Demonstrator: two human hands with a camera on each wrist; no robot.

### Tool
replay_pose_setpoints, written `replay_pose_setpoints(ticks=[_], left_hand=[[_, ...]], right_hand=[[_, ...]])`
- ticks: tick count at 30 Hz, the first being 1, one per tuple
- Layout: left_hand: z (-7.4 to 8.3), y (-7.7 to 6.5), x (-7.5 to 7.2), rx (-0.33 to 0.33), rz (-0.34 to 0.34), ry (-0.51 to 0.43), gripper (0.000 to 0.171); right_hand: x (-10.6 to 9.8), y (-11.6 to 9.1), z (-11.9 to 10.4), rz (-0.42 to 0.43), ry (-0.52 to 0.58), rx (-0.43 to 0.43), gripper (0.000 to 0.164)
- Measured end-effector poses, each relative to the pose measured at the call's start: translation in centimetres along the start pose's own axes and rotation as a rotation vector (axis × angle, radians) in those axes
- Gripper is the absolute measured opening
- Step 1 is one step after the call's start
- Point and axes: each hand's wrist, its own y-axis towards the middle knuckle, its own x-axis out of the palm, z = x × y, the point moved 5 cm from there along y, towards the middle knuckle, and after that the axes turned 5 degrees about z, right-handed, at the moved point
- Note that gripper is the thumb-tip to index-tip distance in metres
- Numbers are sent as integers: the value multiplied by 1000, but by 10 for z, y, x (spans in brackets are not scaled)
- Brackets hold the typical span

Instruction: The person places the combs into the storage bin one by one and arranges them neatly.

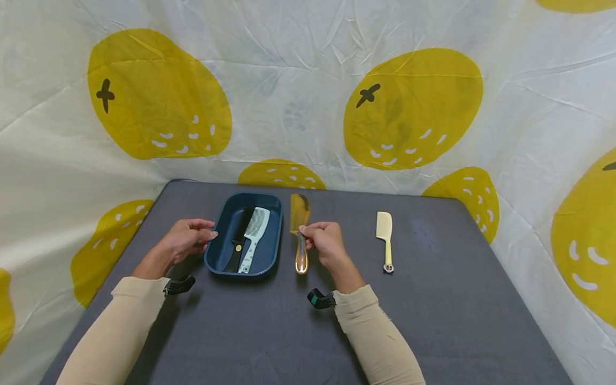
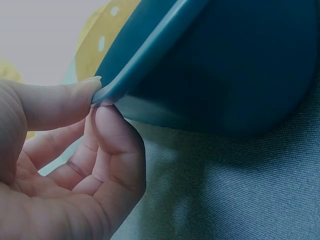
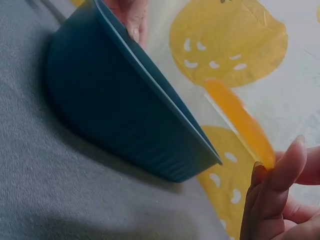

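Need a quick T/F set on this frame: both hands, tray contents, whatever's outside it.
1. The left hand pinches the rim of the blue tray. True.
2. Four combs lie in the tray. False: two do, a black comb and a pale comb with a patterned handle.
3. The right hand holds an amber comb. True.
4. The amber comb is inside the tray. False: it is outside, to the tray's right in the head view.
5. A cream comb lies on the table, right of the right hand. True.
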Motion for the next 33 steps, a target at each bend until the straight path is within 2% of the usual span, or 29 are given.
replay_pose_setpoints(ticks=[11, 33], left_hand=[[-1, -1, -2, -11, 22, 10, 53], [-2, 1, 0, -13, 21, 27, 55]], right_hand=[[20, -7, -4, -48, -1, 5, 12], [54, -11, -7, -111, -18, 60, 13]])
